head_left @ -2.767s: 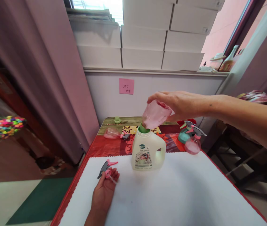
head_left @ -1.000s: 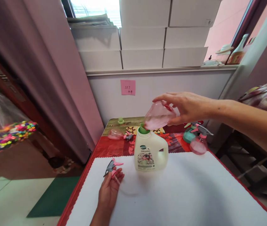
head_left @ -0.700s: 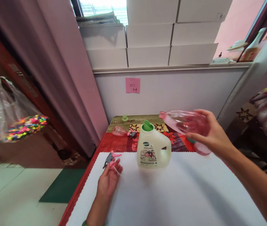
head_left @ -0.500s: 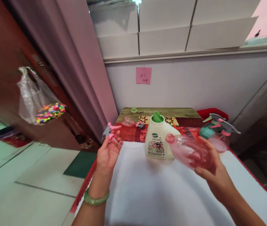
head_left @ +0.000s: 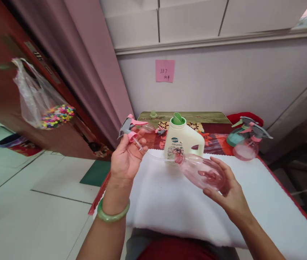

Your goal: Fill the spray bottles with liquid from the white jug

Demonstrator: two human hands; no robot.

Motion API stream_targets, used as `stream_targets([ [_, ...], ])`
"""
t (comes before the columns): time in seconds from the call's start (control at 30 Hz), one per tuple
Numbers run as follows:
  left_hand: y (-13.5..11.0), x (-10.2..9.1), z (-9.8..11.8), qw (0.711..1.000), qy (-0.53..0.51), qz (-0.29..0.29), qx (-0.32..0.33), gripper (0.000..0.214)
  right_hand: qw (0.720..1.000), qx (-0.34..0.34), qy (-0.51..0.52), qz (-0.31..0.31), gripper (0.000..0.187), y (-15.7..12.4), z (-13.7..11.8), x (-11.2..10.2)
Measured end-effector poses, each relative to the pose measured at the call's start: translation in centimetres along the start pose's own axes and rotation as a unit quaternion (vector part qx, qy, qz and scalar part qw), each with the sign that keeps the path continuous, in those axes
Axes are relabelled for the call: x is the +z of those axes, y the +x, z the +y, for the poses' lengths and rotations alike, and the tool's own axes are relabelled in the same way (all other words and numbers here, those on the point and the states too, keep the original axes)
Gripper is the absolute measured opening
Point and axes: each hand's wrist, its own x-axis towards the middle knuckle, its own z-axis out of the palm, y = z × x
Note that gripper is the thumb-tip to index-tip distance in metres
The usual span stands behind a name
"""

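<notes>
Clearly, both your hands are loaded. Your left hand (head_left: 127,160) has thumb and fingers closed on the spray head (head_left: 126,127), which sits at the fingertips, trigger pointing right. Its tube (head_left: 156,157) runs right toward the bottle's mouth; cannot tell whether the tip is inside. Your right hand (head_left: 233,198) is clamped round the base of the pink bottle (head_left: 196,169), thumb on the near side, fingers on the far side. Bottle lies right of the spray head, above the white cloth (head_left: 169,202), tipped nearly flat, neck to the left.

Looks: bottle clear pink, rounded, narrow-necked, uncapped; spray head grey with pink trigger and collar. Beyond the bottle, a cream jug (head_left: 179,136) stands upright, green spout in its mouth. Far right, two filled spray bottles (head_left: 246,150).
</notes>
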Motion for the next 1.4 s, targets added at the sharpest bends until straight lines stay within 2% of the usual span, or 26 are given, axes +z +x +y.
stream_targets([
  [0.2,-0.4,1.3,0.3,1.0,0.011,-0.009,0.007,0.04,1.0,0.006,0.013,-0.014,0.089,-0.5,0.0,0.2],
  [0.3,-1.1,1.9,-1.6,0.999,0.03,-0.021,-0.006,0.033,0.999,0.014,0.024,-0.016,0.091,-0.7,-0.2,1.8],
  [0.43,-2.9,2.5,-5.5,0.999,0.048,-0.007,0.002,0.025,0.999,0.011,0.048,0.014,0.092,-1.0,-0.6,5.3],
  [0.53,-4.1,2.7,-7.3,1.0,0.029,-0.002,0.009,0.024,0.998,-0.017,0.022,0.06,0.091,-1.3,-0.3,7.2],
  [0.6,-4.6,2.8,-7.7,1.0,0.025,0.004,0.015,0.024,0.993,-0.064,-0.027,0.097,0.089,-1.2,0.1,7.7],
  [0.7,-4.8,2.9,-7.6,0.999,0.018,0.023,0.027,0.024,0.959,-0.196,-0.129,0.16,0.086,-1.0,0.7,7.7],
  [0.8,-5.0,3.0,-7.5,0.999,-0.009,0.043,0.031,0.023,0.887,-0.338,-0.229,0.215,0.088,-0.7,0.9,7.5],
  [0.9,-5.3,3.2,-7.5,0.998,-0.024,0.051,0.021,0.022,0.822,-0.415,-0.301,0.249,0.089,-0.6,0.9,7.2],
  [0.97,-5.5,3.2,-7.5,0.998,-0.027,0.049,0.024,0.021,0.798,-0.438,-0.327,0.253,0.085,-0.5,1.0,7.0],
  [1.2,-5.5,2.8,-7.4,0.999,-0.028,0.042,0.005,0.019,0.795,-0.465,-0.32,0.222,0.066,-0.3,1.3,6.4],
  [1.4,-5.5,2.4,-7.5,0.999,-0.006,0.038,0.006,0.023,0.792,-0.454,-0.339,0.225,0.055,-0.5,1.2,6.6],
])
